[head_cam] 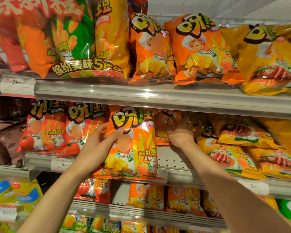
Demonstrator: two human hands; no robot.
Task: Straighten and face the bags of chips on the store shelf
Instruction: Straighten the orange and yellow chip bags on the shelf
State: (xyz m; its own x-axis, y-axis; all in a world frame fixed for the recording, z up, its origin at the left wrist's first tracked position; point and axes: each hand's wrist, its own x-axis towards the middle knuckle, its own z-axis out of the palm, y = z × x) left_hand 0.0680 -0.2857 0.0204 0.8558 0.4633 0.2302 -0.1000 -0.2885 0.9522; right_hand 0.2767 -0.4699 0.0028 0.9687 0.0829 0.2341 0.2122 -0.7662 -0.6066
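Observation:
An orange chip bag (134, 148) stands upright at the front edge of the middle shelf (178, 175), its face toward me. My left hand (101, 140) grips its left edge, thumb across the front. My right hand (180, 132) reaches deeper into the shelf and touches a second orange bag (165, 125) standing behind and to the right; its fingertips are hidden behind that bag. Red tomato bags (45, 130) stand in a row to the left. Yellow steak-flavour bags (242, 148) lie tilted and overlapping to the right.
The upper shelf (141, 95) carries a large multipack (77, 39), two orange bags (191, 49) and a yellow bag (272, 59). Bare perforated shelf floor (171, 158) shows between the front orange bag and the yellow bags. Lower shelves hold more bags (146, 197). Price tags (62, 163) line the rails.

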